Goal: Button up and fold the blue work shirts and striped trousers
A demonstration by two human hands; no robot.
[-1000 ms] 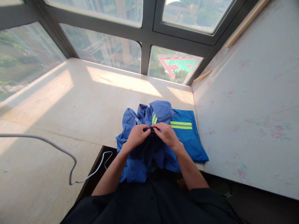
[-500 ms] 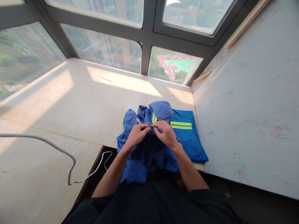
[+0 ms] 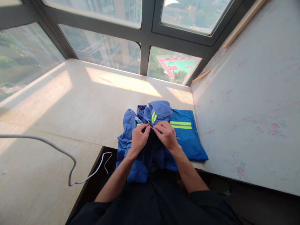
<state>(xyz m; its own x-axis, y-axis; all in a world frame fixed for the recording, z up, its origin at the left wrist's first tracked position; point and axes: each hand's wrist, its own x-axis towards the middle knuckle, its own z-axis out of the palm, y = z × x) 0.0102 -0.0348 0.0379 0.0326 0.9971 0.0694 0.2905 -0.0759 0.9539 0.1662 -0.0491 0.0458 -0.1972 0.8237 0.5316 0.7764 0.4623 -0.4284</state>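
In the head view, the left hand (image 3: 140, 137) and the right hand (image 3: 167, 136) meet almost tip to tip over a crumpled blue garment (image 3: 129, 123). Each grip is closed, thumb against forefinger, clamped on a small bit of this garment; exactly which part is too small to tell. The garment lies bunched at the near edge of the pale table (image 3: 93, 106), in front of the person's black shirt (image 3: 153, 203), with some cloth hanging over the edge. A round button (image 3: 144, 170) shows on its lower fold, and a yellow-green band (image 3: 154, 117) shows near its upper flap. Just to the right lies a flat, folded blue piece of clothing (image 3: 193, 145) crossed by a reflective stripe (image 3: 180, 125), its left side covered by the garment. Beyond it stands a flower-patterned wall (image 3: 246, 109). A pale cable (image 3: 75, 162) curves across the left, well apart from both hands. Grey-framed windows (image 3: 144, 47) rise behind the table.
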